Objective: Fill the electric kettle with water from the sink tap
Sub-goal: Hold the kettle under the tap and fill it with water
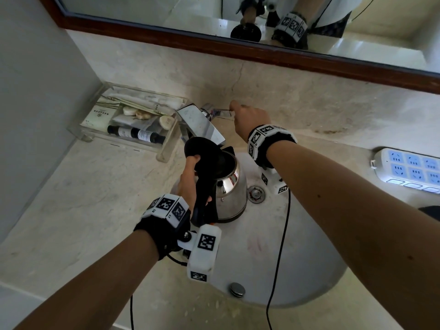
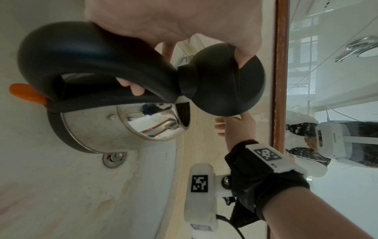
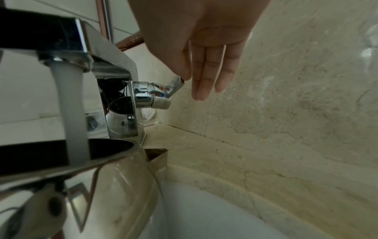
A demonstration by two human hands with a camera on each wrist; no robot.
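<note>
Left hand (image 1: 190, 184) grips the kettle (image 1: 229, 189) handle, thumb propping the lid (image 2: 227, 80) up, mouth under the running tap (image 3: 67, 53). Right hand (image 3: 196, 40), fingers straight, touches the lever (image 3: 175, 84). Kettle likely growing heavier and wet-slick; handle is the safest hold.

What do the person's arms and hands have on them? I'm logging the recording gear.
Both forearms are bare, with no sleeves. The left hand and right hand wear no gloves. Each wrist carries a black strap with white blocks printed with black square codes, a white camera box, and a thin black cable.
</note>
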